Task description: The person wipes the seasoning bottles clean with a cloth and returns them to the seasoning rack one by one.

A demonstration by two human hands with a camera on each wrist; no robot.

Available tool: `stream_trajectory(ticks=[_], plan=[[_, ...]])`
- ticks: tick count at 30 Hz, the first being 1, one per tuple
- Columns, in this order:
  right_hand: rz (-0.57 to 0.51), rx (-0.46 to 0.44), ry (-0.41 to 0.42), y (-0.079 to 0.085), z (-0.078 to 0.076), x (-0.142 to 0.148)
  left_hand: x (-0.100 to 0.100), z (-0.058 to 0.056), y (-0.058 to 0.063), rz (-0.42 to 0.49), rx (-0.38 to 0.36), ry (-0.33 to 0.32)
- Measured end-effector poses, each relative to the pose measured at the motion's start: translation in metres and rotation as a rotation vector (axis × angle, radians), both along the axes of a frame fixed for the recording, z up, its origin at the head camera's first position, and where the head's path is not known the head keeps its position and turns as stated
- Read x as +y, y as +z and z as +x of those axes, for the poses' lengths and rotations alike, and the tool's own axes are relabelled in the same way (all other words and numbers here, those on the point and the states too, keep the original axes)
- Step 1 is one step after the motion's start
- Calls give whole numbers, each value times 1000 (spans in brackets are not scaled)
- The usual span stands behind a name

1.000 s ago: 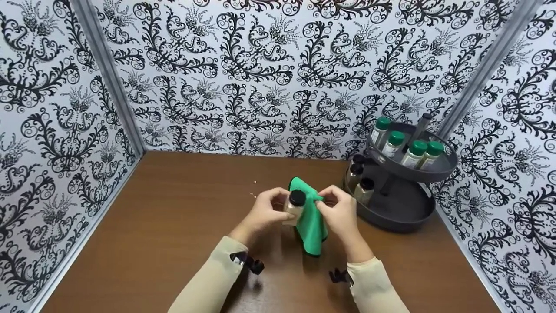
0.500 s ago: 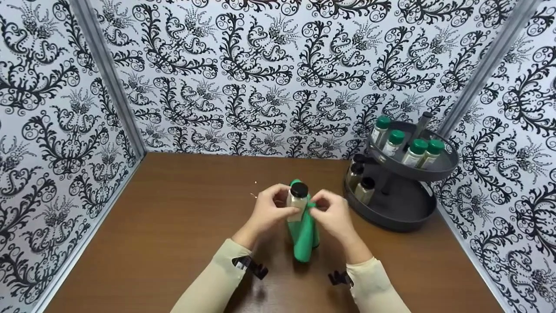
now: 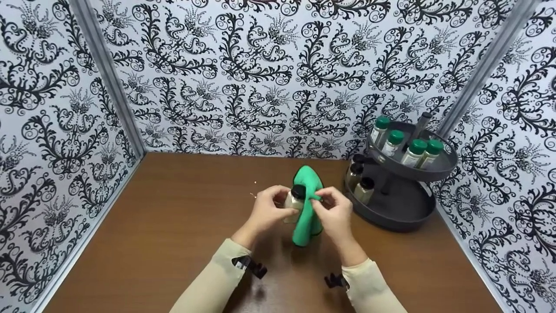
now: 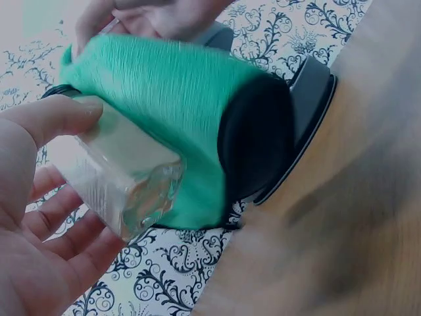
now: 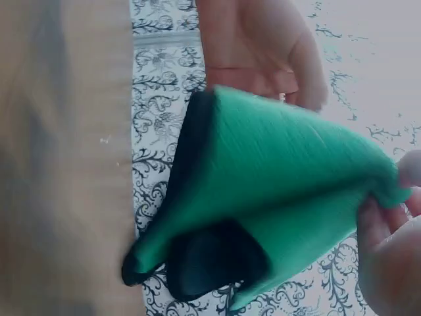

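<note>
My left hand (image 3: 268, 209) grips a small clear spice jar (image 4: 122, 158) with a black cap (image 3: 298, 191) and pale contents, held upright above the table. The thumb lies on one side of the glass, the fingers on the other. Pinched between the thumb and fingers of my right hand (image 3: 338, 213) is a green cloth (image 3: 307, 217) with a dark edge, hanging in folds against the jar's right side. In the right wrist view the cloth (image 5: 283, 164) hides the jar.
At the right stands a dark two-tier round rack (image 3: 399, 217). Several green-capped jars (image 3: 392, 144) stand on its upper tier, and black-capped jars (image 3: 364, 191) on the lower one. Pale specks (image 3: 253, 195) lie on the brown table (image 3: 186, 226) left of the hands.
The cloth swung left against the front of the jar, then moved back right and up beside it. My right hand moved with it; the left hand and jar shifted only slightly.
</note>
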State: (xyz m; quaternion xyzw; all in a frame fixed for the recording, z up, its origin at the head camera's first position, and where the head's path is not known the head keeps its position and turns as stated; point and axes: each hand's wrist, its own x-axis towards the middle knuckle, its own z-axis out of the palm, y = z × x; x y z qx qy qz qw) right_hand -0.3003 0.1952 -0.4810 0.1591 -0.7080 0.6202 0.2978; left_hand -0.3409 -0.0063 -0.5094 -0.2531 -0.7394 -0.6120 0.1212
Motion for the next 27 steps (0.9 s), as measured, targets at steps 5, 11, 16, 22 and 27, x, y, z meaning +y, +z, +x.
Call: stream_trajectory(ticks=[5,11,16,22,27], plan=[[271,-234,56,-4,-6,3,-4,1,1,83,-33,-11],[305,-273,27,-3,-8,6,-5,1,-1,26,-19,-48],[-5,-94,-7,1,-4,6,-3,0,-2,-30,8,-64],[225,-194,47,-5,-7,7,-3,2,2,48,-40,-73],[379,-251,36,-10,-11,9,-3,2,5,48,-26,-77]])
